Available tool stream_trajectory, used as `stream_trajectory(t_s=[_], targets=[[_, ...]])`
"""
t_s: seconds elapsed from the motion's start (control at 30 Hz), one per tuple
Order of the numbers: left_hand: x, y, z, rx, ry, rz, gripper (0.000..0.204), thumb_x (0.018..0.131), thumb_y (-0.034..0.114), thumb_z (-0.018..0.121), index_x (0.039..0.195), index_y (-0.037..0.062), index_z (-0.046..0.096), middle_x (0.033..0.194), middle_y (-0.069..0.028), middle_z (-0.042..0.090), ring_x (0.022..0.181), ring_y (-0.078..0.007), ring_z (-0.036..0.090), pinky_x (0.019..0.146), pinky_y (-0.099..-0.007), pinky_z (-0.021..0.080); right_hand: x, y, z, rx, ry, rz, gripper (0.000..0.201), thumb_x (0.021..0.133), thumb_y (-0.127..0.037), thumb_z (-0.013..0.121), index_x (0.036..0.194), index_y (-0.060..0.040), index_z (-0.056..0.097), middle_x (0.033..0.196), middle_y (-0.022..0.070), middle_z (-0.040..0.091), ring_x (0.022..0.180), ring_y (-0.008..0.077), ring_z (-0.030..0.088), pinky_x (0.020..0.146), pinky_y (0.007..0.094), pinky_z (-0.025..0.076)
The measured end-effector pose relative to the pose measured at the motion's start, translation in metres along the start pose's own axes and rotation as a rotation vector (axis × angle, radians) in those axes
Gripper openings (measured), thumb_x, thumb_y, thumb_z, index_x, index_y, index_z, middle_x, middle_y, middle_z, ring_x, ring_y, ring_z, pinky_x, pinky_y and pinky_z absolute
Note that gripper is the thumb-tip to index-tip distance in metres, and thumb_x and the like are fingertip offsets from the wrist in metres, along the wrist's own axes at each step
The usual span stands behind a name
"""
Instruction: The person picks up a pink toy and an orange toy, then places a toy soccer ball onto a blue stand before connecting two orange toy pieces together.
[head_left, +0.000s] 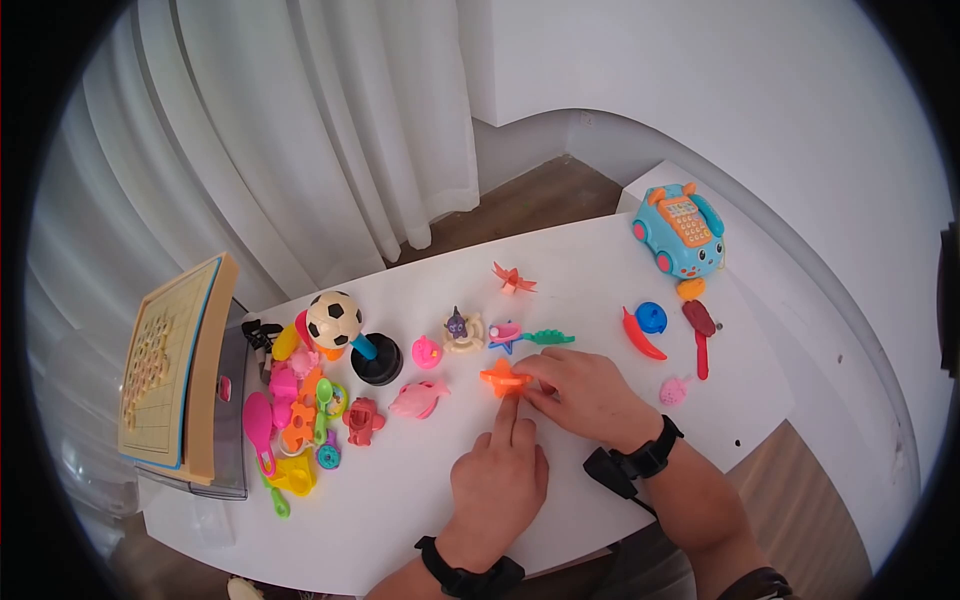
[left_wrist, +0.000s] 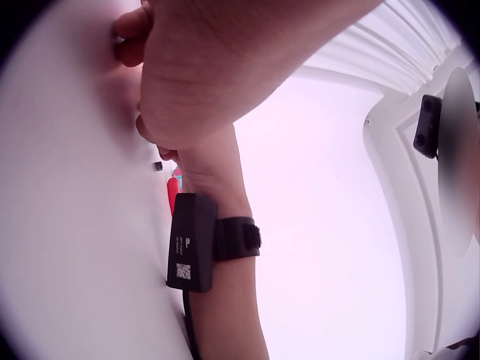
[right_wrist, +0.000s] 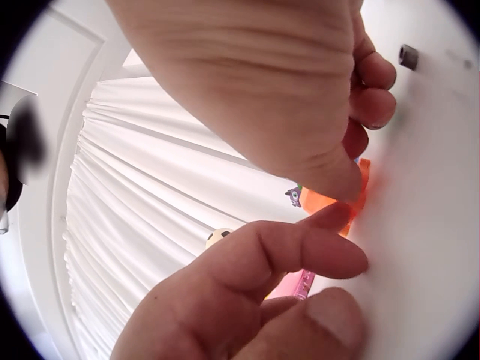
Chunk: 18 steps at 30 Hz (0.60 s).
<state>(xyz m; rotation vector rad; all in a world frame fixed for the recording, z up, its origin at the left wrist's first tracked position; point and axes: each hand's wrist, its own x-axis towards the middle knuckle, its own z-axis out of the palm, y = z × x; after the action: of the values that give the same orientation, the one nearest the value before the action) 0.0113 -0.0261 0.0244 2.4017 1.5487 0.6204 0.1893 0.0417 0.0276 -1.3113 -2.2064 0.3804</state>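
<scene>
An orange star-shaped toy (head_left: 503,378) lies on the white table in the head view. My right hand (head_left: 588,397) grips it from the right side, thumb and fingers at its edge. From the near side my left hand (head_left: 498,480) reaches in, its index finger stretched out to touch the toy. In the right wrist view, the orange toy (right_wrist: 319,201) is partly hidden behind my right thumb, with the left fingertips just below. The left wrist view shows my hands close over the tabletop, the toy hidden from it.
Beyond the hands lie a green comb-like piece (head_left: 549,337), a purple figure (head_left: 457,326) and a pink dolphin (head_left: 418,399). Several colourful toys and a soccer ball (head_left: 334,320) crowd the left. A toy phone (head_left: 680,230) and red chili (head_left: 641,334) are at right.
</scene>
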Motion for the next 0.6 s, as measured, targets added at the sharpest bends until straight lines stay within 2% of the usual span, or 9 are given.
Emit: stream_trajectory(t_s=[0.23, 0.33, 0.47, 0.6], targets=[[0.0011, -0.001, -0.0007, -0.037, 0.0, 0.024, 0.026, 0.085, 0.013, 0.072, 0.108, 0.005, 0.063, 0.146, -0.0229, 0.062, 0.078, -0.0285, 0.075, 0.064, -0.039, 0.06, 0.0028, 0.0067, 0.0095, 0.029, 0.092, 0.003, 0.018, 0.094, -0.018, 0.069, 0.111, -0.0112, 0.069, 0.095, 0.0096, 0.071, 0.087, 0.0337, 0.069, 0.074, 0.0438, 0.055], [0.0007, -0.0005, -0.0026, -0.05, -0.021, 0.016, 0.028, 0.086, 0.014, 0.072, 0.11, 0.0051, 0.062, 0.147, -0.024, 0.06, 0.077, -0.0289, 0.075, 0.064, -0.0392, 0.061, 0.005, 0.0017, 0.0029, 0.108, 0.03, 0.071, 0.016, 0.095, -0.019, 0.068, 0.108, -0.01, 0.07, 0.094, 0.0099, 0.072, 0.087, 0.0346, 0.069, 0.075, 0.0444, 0.055], [-0.0006, -0.0014, -0.0005, -0.048, -0.005, 0.009, 0.03, 0.086, 0.014, 0.072, 0.112, 0.0048, 0.061, 0.147, -0.0247, 0.06, 0.077, -0.0289, 0.075, 0.064, -0.039, 0.061, 0.0051, 0.0023, 0.0053, 0.106, 0.047, 0.034, 0.017, 0.095, -0.019, 0.067, 0.109, -0.0104, 0.07, 0.094, 0.0096, 0.073, 0.087, 0.0342, 0.069, 0.075, 0.0442, 0.055], [0.0003, -0.0006, -0.0015, -0.026, -0.009, 0.016, 0.033, 0.085, 0.015, 0.072, 0.113, 0.0042, 0.059, 0.147, -0.0242, 0.06, 0.074, -0.0279, 0.074, 0.061, -0.0387, 0.06, 0.0064, 0.0005, 0.003, 0.091, -0.001, 0.077, 0.017, 0.096, -0.02, 0.067, 0.11, -0.0115, 0.071, 0.094, 0.0092, 0.073, 0.087, 0.034, 0.069, 0.075, 0.0442, 0.055]])
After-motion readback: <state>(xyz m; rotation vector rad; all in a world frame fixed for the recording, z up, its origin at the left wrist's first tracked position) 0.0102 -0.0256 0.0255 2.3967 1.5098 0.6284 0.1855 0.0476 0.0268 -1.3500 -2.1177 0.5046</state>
